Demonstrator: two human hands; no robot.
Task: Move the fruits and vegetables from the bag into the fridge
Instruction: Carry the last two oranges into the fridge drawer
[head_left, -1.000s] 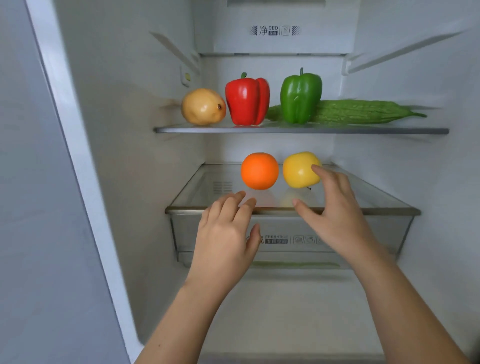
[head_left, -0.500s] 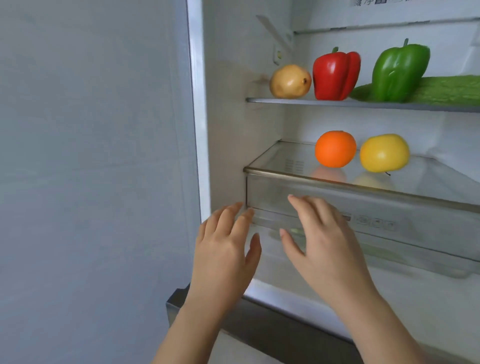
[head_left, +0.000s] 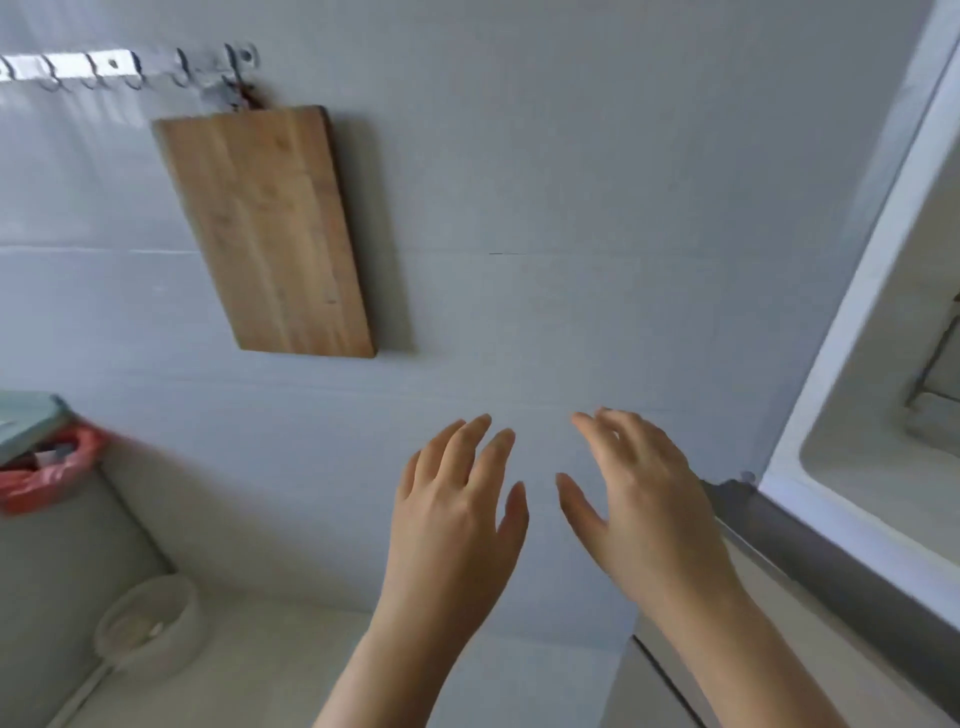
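Left hand (head_left: 457, 499) and right hand (head_left: 639, 493) hover spread, empty; the red bag (head_left: 36, 480) looks limp, best gripped at its rim.

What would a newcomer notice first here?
Two bare hands, the left hand and the right hand, spread open and empty at centre front. A wooden cutting board hangs from a hook rail at upper left, and a red bag sits at the far left edge, with the fridge along the right.
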